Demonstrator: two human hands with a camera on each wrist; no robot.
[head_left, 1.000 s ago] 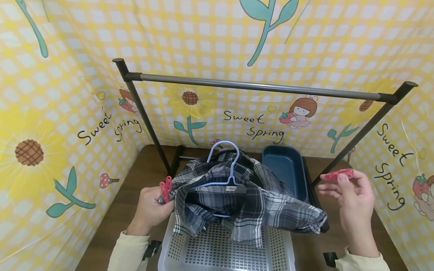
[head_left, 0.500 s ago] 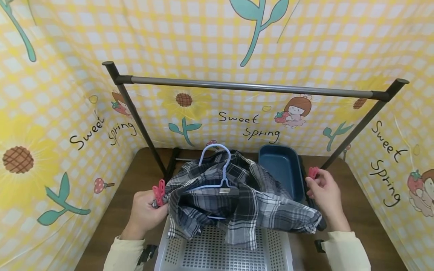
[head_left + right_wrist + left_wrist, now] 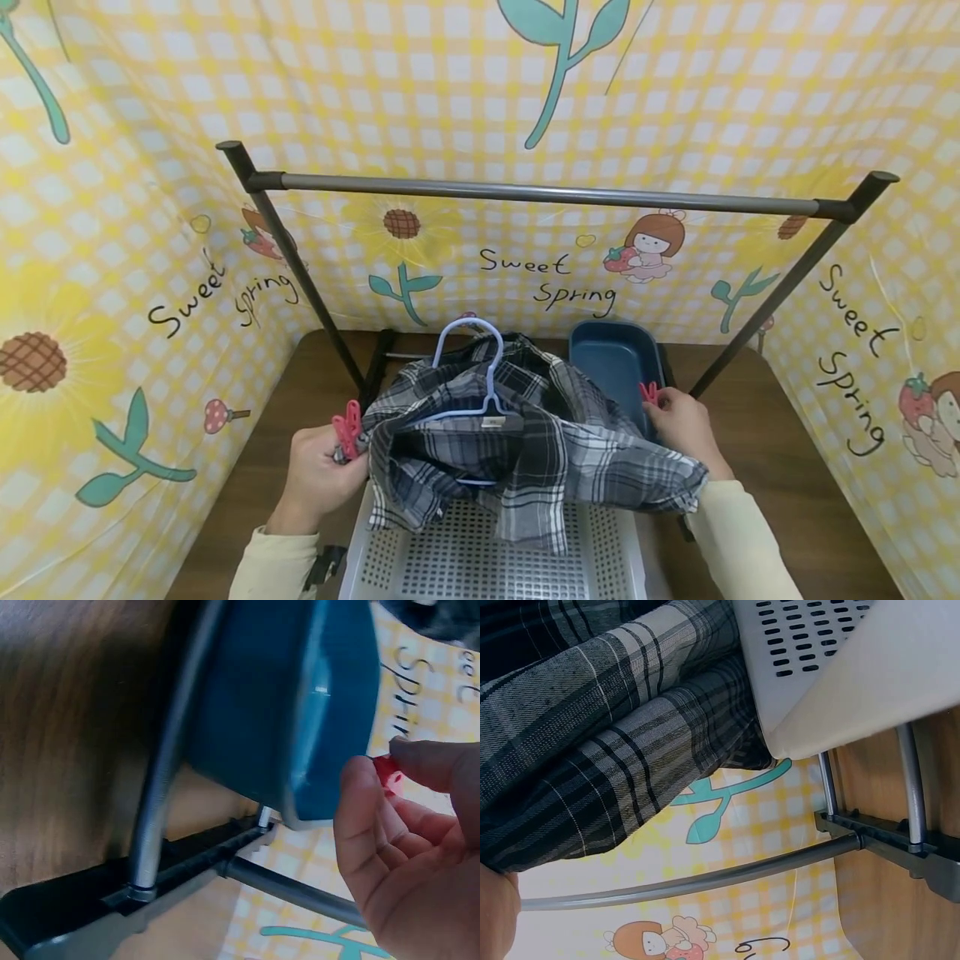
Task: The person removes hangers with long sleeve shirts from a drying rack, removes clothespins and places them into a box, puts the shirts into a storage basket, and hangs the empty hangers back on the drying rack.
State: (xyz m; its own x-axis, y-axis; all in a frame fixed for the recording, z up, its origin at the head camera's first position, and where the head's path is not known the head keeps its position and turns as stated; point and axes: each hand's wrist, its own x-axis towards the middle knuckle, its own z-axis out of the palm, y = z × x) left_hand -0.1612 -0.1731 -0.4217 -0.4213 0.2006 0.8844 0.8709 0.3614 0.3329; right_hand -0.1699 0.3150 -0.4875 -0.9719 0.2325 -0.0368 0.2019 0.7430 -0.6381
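Note:
A grey and black plaid shirt lies bunched on a light blue hanger above the basket. My left hand grips the shirt at its left side, and a pink clothespin shows at those fingers; whether it is clipped to the cloth, I cannot tell. The left wrist view shows the shirt's folds hanging by the basket. My right hand pinches another pink clothespin over the right side of a dark blue bin. In the right wrist view thumb and fingers partly hide that clothespin.
A white perforated basket stands on the brown table under the shirt. Behind it a metal rack spans the table, with a horizontal bar and dark uprights. Yellow checked cloth lines the walls.
My right hand has moved left and down with its clothespin, from the table's right side to the blue bin. The left hand stays at the shirt; the head view has shifted slightly.

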